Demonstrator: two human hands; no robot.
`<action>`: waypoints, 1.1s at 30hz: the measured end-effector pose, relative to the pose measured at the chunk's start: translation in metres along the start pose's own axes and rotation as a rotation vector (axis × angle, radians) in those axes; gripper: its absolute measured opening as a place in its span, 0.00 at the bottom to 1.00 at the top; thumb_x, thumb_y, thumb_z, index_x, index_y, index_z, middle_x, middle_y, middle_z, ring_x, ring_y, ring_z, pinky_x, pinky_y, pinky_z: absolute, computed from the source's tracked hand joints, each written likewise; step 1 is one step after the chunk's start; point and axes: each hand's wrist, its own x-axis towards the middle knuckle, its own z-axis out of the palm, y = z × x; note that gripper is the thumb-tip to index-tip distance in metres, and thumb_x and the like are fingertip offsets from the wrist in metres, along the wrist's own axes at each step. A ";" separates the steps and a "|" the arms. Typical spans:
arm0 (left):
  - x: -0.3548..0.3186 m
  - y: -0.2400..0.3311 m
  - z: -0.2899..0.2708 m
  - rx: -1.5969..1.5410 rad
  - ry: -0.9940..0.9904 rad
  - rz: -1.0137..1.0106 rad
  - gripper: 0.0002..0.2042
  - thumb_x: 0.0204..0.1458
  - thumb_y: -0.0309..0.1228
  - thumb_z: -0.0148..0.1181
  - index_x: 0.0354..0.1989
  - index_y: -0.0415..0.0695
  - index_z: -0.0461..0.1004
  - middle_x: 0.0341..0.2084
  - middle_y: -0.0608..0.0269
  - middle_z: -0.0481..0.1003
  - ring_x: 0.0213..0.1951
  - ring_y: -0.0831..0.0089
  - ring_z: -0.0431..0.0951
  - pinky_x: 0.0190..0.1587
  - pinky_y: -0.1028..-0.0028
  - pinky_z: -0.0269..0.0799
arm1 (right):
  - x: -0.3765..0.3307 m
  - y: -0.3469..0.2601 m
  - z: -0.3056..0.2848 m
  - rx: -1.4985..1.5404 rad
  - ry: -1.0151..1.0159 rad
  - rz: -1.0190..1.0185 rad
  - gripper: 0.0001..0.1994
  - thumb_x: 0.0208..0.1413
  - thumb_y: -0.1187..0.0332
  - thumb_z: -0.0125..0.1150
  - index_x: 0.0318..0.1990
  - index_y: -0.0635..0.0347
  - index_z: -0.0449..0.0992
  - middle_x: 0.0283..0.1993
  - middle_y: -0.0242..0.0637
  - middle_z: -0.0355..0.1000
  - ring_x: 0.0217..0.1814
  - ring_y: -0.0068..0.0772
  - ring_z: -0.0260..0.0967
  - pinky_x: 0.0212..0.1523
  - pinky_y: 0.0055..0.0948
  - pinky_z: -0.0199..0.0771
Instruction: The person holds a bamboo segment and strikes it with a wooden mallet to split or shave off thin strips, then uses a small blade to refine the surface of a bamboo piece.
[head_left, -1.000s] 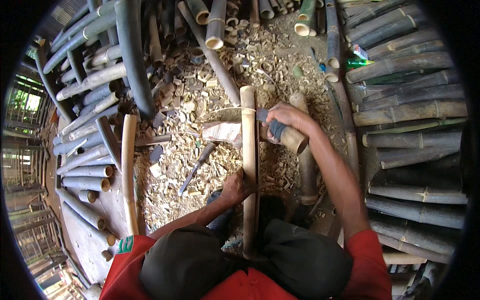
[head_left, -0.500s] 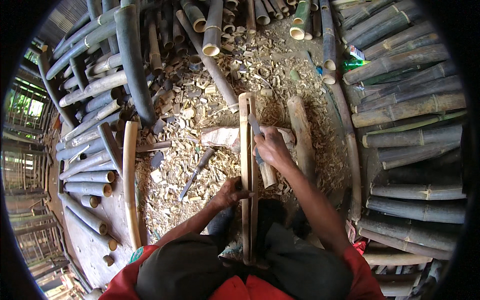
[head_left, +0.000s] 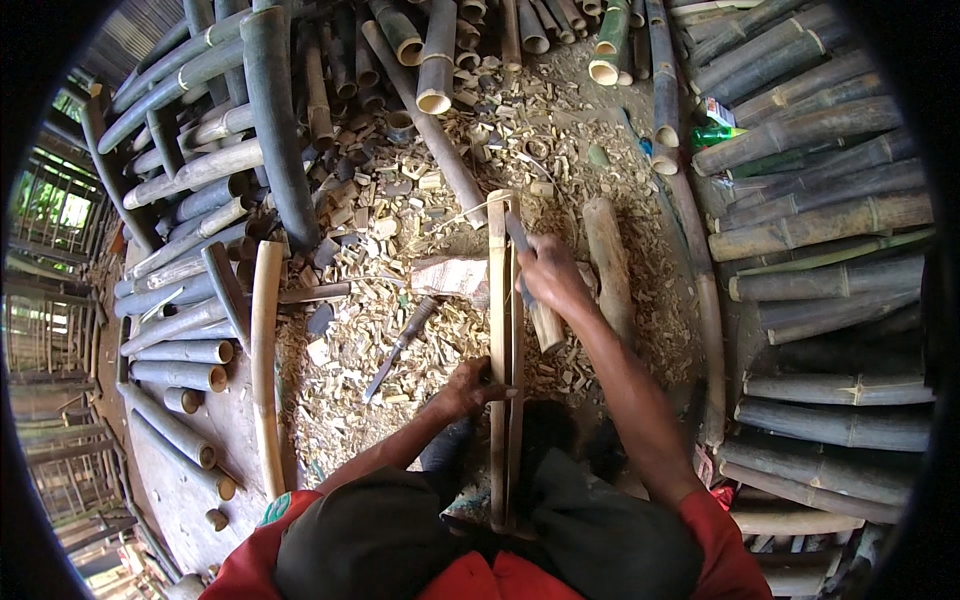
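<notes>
Bamboo slat (head_left: 498,300): upright before the person, its upper end split in two.
Left hand (head_left: 470,385): closed round the slat's lower part.
Right hand (head_left: 550,275): gripping a knife (head_left: 522,258) whose blade sits in the slat's split.
Chisel (head_left: 400,345): on floor chips left of the slat.
Bamboo poles (head_left: 820,210): stacked right of the slat.

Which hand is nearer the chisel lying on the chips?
Left. The left hand grips the bamboo strip just right of the chisel; the right hand is beyond the strip.

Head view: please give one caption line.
Left hand steadies split tan bamboo pole; right hand works wooden-handled knife.
</notes>
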 end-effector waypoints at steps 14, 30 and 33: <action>-0.003 0.020 0.018 0.461 0.198 -0.071 0.33 0.39 0.48 0.79 0.44 0.35 0.70 0.32 0.46 0.79 0.38 0.52 0.81 0.43 0.57 0.76 | -0.027 0.033 0.020 0.200 0.021 0.108 0.15 0.64 0.70 0.44 0.50 0.73 0.70 0.23 0.46 0.75 0.19 0.36 0.74 0.19 0.37 0.76; 0.005 -0.001 0.007 0.157 0.115 0.009 0.29 0.44 0.42 0.78 0.46 0.35 0.72 0.36 0.50 0.79 0.40 0.63 0.80 0.43 0.62 0.77 | -0.032 -0.012 -0.049 0.067 -0.364 0.039 0.11 0.64 0.68 0.47 0.45 0.69 0.68 0.27 0.45 0.75 0.23 0.33 0.74 0.22 0.33 0.77; -0.013 0.003 0.007 -0.091 0.186 0.020 0.33 0.45 0.37 0.77 0.55 0.33 0.66 0.44 0.47 0.77 0.44 0.61 0.79 0.48 0.63 0.77 | -0.113 -0.009 -0.055 0.469 -0.244 0.012 0.16 0.64 0.68 0.46 0.52 0.69 0.70 0.26 0.44 0.75 0.20 0.31 0.73 0.23 0.32 0.77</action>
